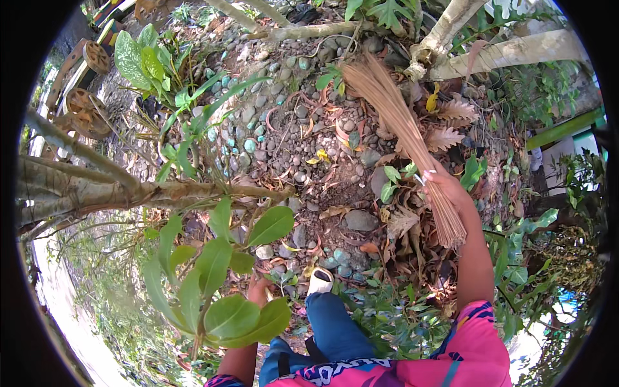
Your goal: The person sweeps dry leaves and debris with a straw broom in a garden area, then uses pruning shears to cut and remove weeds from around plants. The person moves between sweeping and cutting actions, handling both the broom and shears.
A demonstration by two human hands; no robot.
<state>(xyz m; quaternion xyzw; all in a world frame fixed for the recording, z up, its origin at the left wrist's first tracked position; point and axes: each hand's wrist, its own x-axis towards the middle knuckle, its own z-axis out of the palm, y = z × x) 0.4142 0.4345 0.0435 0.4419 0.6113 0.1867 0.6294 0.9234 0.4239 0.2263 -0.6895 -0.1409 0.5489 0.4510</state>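
Note:
A bundled stick broom (399, 106) slants across the right of the view, and my right hand (445, 186) grips it near its bound end. Its loose bristles spread over pebbly soil and dry leaves at the upper right. My left hand (258, 290) reaches low toward the ground at the lower middle, beside my shoe (320, 281). Broad green leaves (232, 317) partly cover that hand and arm, and whether its fingers hold anything cannot be made out. Large dry brown leaves (405, 220) lie heaped just left of the broom's bound end.
A tree trunk (145, 196) juts in from the left, its base near the middle. Pale branches (508, 55) cross the upper right. Rusty wheels (86, 112) stand at the upper left. A large stone (361, 220) and green-painted pebbles (250, 145) sit in the soil.

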